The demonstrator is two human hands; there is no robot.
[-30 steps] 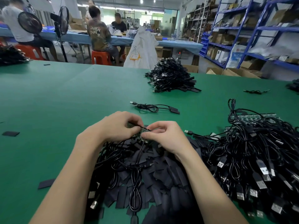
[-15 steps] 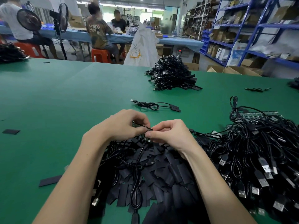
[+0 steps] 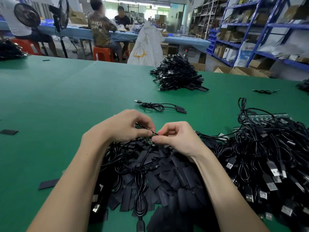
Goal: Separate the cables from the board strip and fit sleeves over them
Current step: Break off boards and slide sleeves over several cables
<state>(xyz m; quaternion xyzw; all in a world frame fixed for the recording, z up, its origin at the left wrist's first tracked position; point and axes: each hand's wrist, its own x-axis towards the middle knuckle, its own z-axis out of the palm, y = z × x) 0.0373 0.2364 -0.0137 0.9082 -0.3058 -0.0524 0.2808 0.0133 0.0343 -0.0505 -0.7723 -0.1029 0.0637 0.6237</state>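
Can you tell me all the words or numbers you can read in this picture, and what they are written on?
"UNKN OWN", in pale letters on two lines, on the back of a seated person's shirt.
Black handwriting on the white sack: too scrawled to read.
Yellow label on that sack: too small to read.
Blue print on a white bag by the shelves: too blurred to read.

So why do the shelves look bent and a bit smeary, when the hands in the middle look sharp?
Head view: it is a wide-angle lens, so the blue shelves at the right edge bow and lean; they also look soft and streaked. The left hand and right hand, both pinching the board strip, are crisp. Ceiling lights are even, so the green table shows no glare, only faint shadows.
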